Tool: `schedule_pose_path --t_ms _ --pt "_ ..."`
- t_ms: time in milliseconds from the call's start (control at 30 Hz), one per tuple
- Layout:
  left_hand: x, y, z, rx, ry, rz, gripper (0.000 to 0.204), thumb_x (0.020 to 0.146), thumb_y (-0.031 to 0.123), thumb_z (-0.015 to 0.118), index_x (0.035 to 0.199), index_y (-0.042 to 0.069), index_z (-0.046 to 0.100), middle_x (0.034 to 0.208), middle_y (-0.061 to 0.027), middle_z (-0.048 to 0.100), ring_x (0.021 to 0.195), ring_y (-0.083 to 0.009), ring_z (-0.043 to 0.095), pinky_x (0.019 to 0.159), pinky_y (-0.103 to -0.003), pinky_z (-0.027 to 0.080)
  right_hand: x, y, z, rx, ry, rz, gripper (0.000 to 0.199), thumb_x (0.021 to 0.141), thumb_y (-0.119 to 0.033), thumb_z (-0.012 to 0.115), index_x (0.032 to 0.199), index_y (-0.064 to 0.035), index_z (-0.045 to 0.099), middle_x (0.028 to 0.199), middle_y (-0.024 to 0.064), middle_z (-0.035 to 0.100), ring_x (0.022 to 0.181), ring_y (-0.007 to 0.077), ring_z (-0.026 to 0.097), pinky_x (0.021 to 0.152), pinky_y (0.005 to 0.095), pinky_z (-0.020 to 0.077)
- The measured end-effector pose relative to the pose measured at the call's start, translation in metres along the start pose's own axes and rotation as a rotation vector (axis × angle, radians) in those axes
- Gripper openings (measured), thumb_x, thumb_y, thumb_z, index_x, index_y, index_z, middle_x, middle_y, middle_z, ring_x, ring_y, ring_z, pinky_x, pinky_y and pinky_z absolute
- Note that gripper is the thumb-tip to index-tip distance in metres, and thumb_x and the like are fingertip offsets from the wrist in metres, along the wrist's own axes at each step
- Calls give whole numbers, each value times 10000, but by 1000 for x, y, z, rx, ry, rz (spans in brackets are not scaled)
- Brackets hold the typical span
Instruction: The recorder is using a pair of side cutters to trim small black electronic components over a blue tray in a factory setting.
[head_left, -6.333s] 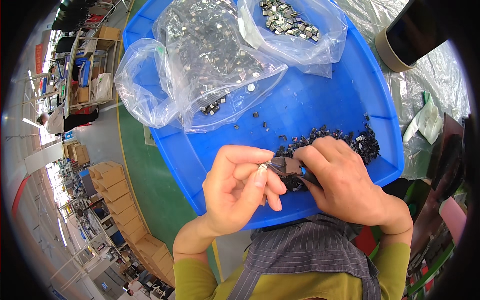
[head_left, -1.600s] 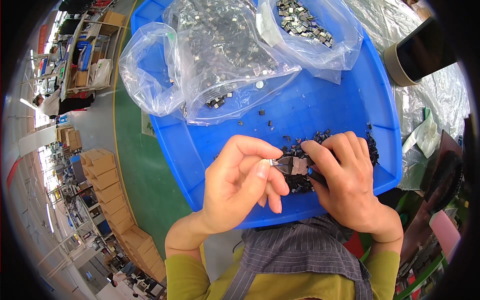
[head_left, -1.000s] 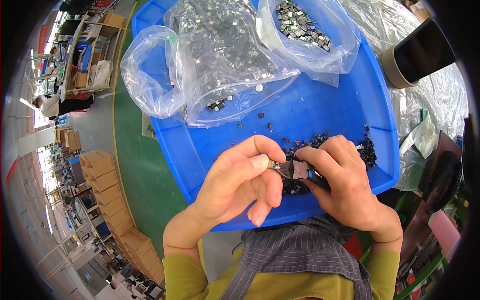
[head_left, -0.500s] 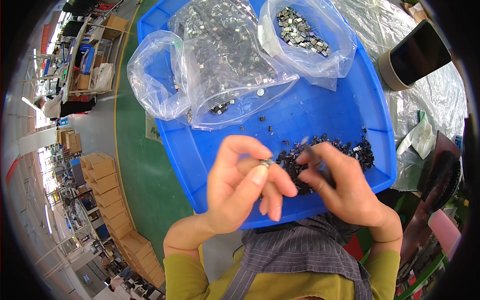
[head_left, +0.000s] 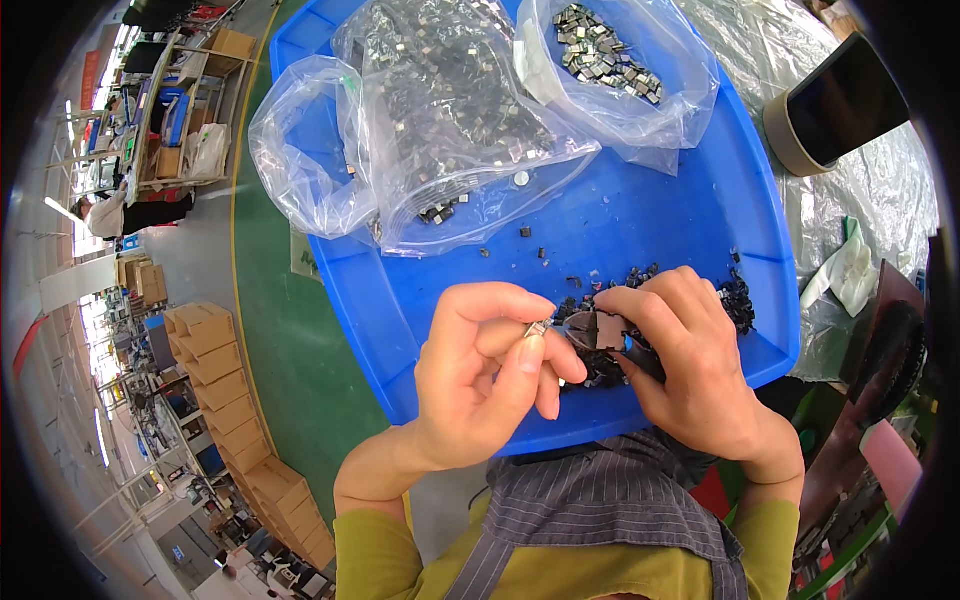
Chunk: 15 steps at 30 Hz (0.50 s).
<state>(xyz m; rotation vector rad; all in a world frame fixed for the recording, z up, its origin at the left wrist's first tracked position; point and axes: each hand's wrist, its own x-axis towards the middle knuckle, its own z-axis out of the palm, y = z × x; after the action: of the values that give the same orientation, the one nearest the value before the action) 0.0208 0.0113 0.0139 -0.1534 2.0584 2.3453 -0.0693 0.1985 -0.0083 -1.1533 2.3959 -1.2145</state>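
Between thumb and forefinger, my left hand (head_left: 468, 385) pinches a small silvery metal piece (head_left: 538, 329), too small to name exactly. My right hand (head_left: 695, 365) is closed around a pair of cutting pliers (head_left: 603, 330), whose jaws point left at the metal piece. The jaw tips are beside it; whether they touch I cannot tell. Both hands are over the near part of a blue tray (head_left: 600, 220). Small black bits (head_left: 738, 305) lie heaped under and beyond the right hand, partly hidden by it.
Further up the tray lie a large clear zip bag (head_left: 450, 110) of small dark and silvery pieces, an opened bag (head_left: 690, 110) with similar pieces and a crumpled clear bag (head_left: 300, 150). A dark-screened device (head_left: 840, 100) and a white glove (head_left: 845, 275) sit on silvery sheeting at right.
My right hand has turned the cutting pliers leftward and brought their jaws up beside the metal piece. The left hand keeps its pinch, nearly in place.
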Motion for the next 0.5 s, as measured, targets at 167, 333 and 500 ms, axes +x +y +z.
schedule_pose_path --t_ms 167,333,500 --pt "0 0 -1 51 -14 21 255 981 -16 423 1226 -20 350 879 -184 660 583 -107 566 553 -219 474 0 -1 0 -46 30 -11 455 667 -1 730 1101 -68 611 856 81 507 797 267 505 688 382 372" --pt "-1 -1 0 106 -14 33 259 971 -28 432 1222 -25 367 869 -182 669 578 -98 565 536 -216 477 -1 0 2 -81 43 -20 454 675 -24 732 1110 -68 611 859 72 507 791 258 502 685 378 368" --pt "-2 -2 1 94 13 26 251 967 -28 440 1212 -32 387 858 -177 675 579 -90 566 535 -214 479 -3 0 1 -103 18 -20 613 576 67 723 1161 -58 591 926 99 522 831 294 510 710 401 395"
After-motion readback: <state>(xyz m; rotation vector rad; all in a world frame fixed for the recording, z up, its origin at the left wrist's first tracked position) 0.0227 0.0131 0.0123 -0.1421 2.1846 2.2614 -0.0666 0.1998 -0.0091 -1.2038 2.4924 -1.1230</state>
